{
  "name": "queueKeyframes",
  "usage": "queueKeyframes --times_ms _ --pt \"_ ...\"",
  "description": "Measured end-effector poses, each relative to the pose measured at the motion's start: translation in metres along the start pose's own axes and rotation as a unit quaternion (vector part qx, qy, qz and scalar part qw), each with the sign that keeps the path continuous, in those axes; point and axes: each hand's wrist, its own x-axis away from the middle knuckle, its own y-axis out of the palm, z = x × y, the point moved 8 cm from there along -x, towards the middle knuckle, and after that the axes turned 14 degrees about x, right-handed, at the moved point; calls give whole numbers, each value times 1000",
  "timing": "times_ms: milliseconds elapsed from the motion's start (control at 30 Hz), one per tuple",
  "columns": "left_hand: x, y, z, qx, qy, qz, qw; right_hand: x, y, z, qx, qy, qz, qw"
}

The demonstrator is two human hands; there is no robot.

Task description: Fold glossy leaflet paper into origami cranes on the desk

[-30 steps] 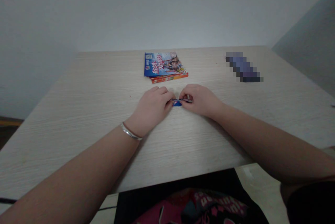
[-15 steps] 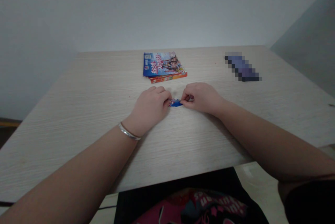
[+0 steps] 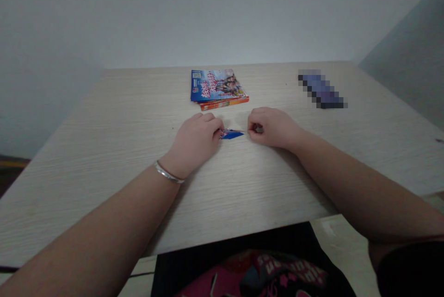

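My left hand (image 3: 197, 136) pinches the left end of a small folded blue paper (image 3: 233, 135) with some white and red print. The paper lies low over the table and narrows to a point on its right side. Just right of that point is my right hand (image 3: 272, 126), its fingers curled and the thumb pressed to the fingertips. A narrow gap parts it from the paper, and I see nothing between its fingers. Fingers of my left hand hide part of the paper.
Behind my hands lies a stack of printed booklets (image 3: 218, 85) with a blue cover on top and orange edges below. A pixelated dark phone-like object (image 3: 322, 89) rests at the back right of the pale wood table (image 3: 138, 98). A wall (image 3: 222, 15) rises behind it.
My right hand has let go of the paper's right end and moved slightly right. The left hand has shifted a little left with the paper, whose pointed tip now shows.
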Motion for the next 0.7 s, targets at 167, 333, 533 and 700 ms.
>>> queueKeyframes --times_ms 167,333,533,700 --pt "-1 0 -3 11 -13 -5 1000 1 1 10 -84 37 24 995" --pt "-1 1 -4 15 -16 -1 1000 -4 4 -5 -69 -14 30 997" --pt "0 -1 -3 25 -13 -6 1000 -6 8 -4 -65 5 18 998" --pt "0 0 -5 43 -35 -16 998 -5 9 0 -106 24 11 994"
